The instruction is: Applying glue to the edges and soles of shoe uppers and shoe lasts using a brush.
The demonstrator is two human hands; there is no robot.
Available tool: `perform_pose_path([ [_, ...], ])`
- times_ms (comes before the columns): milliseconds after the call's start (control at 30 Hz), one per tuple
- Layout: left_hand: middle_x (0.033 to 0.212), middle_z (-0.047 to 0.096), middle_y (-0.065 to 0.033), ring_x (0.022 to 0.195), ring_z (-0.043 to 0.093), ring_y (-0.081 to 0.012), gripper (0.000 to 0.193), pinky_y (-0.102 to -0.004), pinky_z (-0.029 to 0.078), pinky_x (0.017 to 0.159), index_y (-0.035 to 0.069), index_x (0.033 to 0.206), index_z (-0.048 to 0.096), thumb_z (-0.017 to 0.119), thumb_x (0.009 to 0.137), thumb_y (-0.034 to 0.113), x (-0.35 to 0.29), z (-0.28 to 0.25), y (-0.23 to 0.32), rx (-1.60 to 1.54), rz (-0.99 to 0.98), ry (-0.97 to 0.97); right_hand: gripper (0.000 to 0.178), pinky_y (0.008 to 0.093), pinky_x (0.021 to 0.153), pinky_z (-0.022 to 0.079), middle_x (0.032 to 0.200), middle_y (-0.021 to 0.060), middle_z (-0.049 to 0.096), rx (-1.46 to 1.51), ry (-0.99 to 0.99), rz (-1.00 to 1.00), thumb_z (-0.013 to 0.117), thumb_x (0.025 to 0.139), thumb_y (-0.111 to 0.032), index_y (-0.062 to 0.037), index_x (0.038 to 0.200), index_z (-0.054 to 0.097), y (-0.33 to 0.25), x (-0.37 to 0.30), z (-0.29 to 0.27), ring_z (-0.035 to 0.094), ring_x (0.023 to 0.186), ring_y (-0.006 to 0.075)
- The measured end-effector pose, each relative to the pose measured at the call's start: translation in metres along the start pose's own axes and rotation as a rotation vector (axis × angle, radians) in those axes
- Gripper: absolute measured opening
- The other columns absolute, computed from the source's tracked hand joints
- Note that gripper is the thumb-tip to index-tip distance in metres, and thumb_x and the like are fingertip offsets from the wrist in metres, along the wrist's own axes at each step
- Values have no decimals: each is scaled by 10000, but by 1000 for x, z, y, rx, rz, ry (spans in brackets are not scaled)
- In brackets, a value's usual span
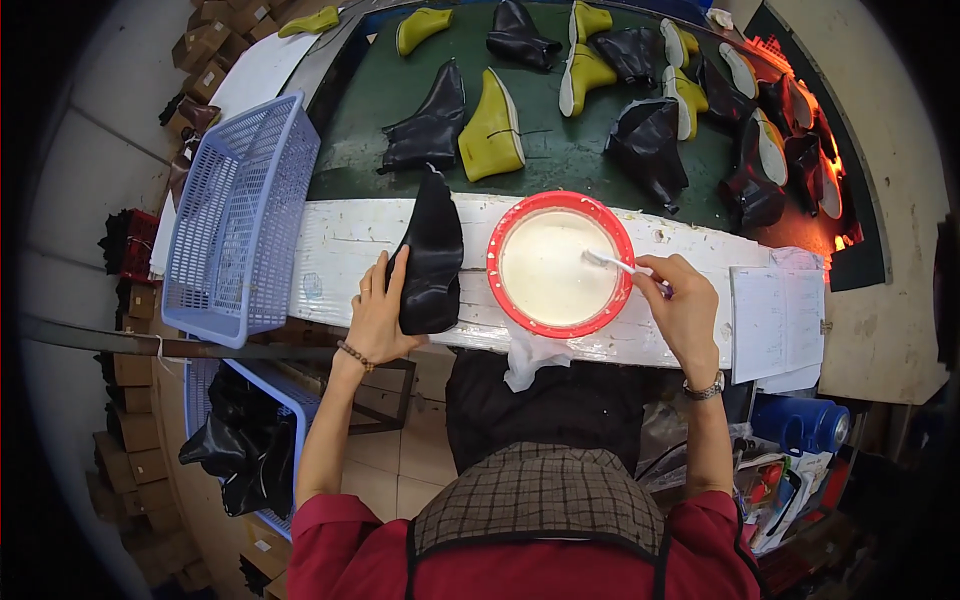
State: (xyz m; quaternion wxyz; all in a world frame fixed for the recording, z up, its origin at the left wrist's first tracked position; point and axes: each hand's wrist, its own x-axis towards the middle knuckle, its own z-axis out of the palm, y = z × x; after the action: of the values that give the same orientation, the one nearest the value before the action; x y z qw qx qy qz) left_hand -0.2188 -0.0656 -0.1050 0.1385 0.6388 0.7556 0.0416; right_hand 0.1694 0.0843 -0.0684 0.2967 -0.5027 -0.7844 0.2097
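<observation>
My left hand (376, 318) is closed on a black leather boot upper (432, 275), which lies on the white work ledge (325, 245) with its shaft pointing away from me. To the right of it stands a round red-rimmed tub (495, 262) of creamy white liquid (548, 275). My right hand (686, 312), at the tub's right edge, grips a thin white brush (622, 264) that looks like a toothbrush. Its bristle end is over or in the liquid; I cannot tell which.
Beyond the ledge, a green conveyor belt (345, 165) carries several black boots (430, 120) and yellow-green boots (490, 130). A glowing orange heater (835, 180) is at right. Left are blue baskets (240, 200), the lower holding black uppers (240, 440). An open notebook (775, 315) lies right.
</observation>
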Motion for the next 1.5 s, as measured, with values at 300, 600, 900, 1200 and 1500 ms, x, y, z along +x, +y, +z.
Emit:
perform_pose_path([
  [300,1404,506,-234,1321,511,-399,941,-410,408,1135,57,1564,347,626,693,-163,10,12,1,-557,137,469,151,317,601,484,831,104,676,-16,-29,80,751,905,-130,-28,1014,771,24,-11,8,639,662,212],
  [600,1493,467,-222,1385,482,-342,861,-385,365,1164,-30,1554,326,715,788,-83,-2,-29,67,-466,369,448,154,243,522,439,851,40,687,504,45,-171,790,867,-69,-36,1017,779,-60,3,15,594,617,110],
  [900,1539,437,-250,1399,455,-422,915,-467,376,1162,-10,1488,435,894,714,151,-16,-38,72,-555,577,375,112,253,527,451,821,49,682,322,205,-228,809,848,-90,-37,943,785,-35,35,-1,582,599,118],
  [1200,1500,478,-240,1377,482,-395,874,-433,383,1156,-24,1502,415,822,729,10,4,-55,93,-641,408,432,216,234,586,479,888,51,686,500,134,-331,843,794,-13,-42,1004,799,-40,23,5,619,710,105],
  [1500,1529,449,-227,1378,464,-399,865,-443,372,1150,13,1486,462,854,716,47,19,-66,102,-615,516,549,249,253,625,504,906,69,683,441,246,-379,843,779,10,-28,1020,791,-47,22,-4,649,751,139],
])
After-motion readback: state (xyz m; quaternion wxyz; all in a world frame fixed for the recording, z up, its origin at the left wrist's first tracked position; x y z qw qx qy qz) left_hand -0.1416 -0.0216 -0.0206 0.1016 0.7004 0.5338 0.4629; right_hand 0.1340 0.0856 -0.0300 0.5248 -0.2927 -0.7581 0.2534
